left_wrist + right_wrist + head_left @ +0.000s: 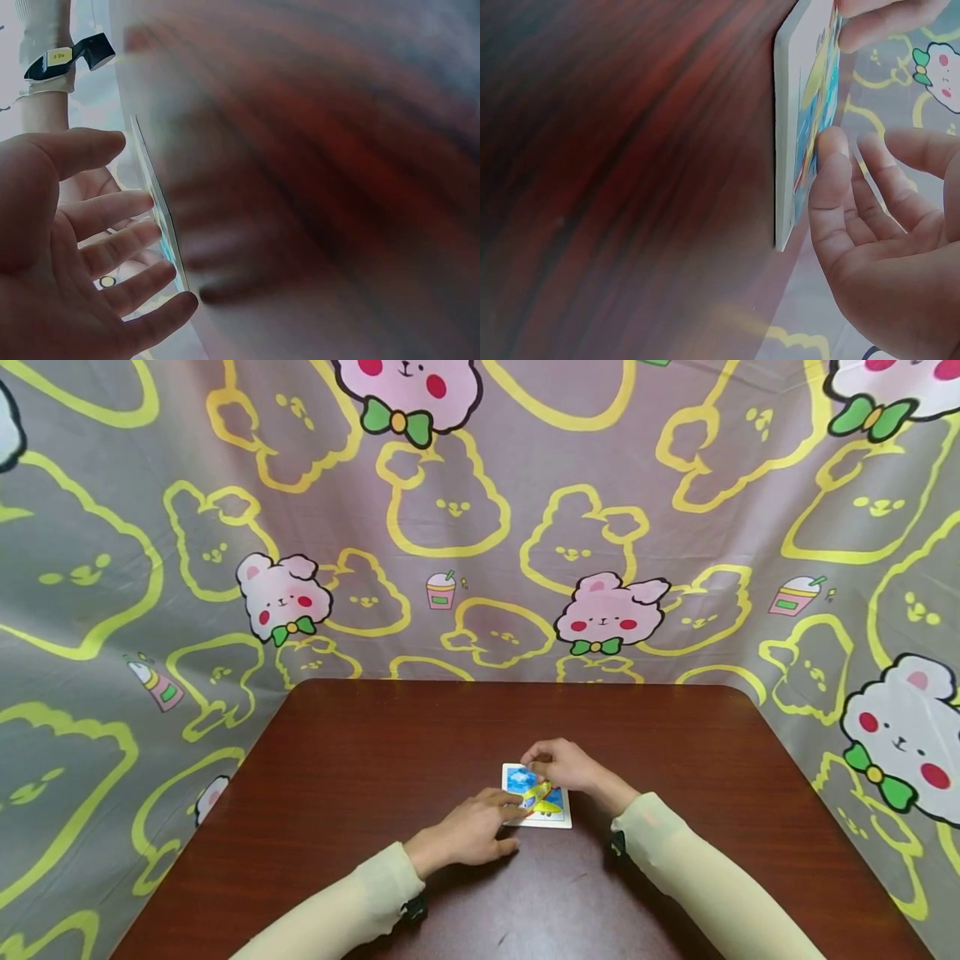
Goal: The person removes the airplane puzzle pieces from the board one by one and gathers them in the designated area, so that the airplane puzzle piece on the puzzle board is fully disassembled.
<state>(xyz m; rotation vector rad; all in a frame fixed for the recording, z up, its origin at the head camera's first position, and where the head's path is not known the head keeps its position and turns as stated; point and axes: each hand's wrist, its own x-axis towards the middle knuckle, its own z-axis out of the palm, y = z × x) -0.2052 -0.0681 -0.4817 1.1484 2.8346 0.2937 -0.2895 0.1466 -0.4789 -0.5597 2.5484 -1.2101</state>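
Nearest, the two pale sleeves point(352, 893) reach in from the near side, each with a black strap at the cuff. The left hand point(472, 828) lies with its fingers outstretched and apart, their tips over the near-left part of the picture board point(546, 807), clasping nothing, presumably to keep it from sliding. The board lies flat on the tabletop point(420, 718), between the hands, likely so both can reach its blue-and-yellow face. Slightly farther off, the right hand point(564, 767) bends loosely over the board's far-right part; its wrist view shows thumb and fingers apart, a fingertip at the face, perhaps for light pressure. Whether any yellow part is loose, I cannot tell. Beyond the table's far edge hangs a rabbit-patterned cloth point(517, 460).
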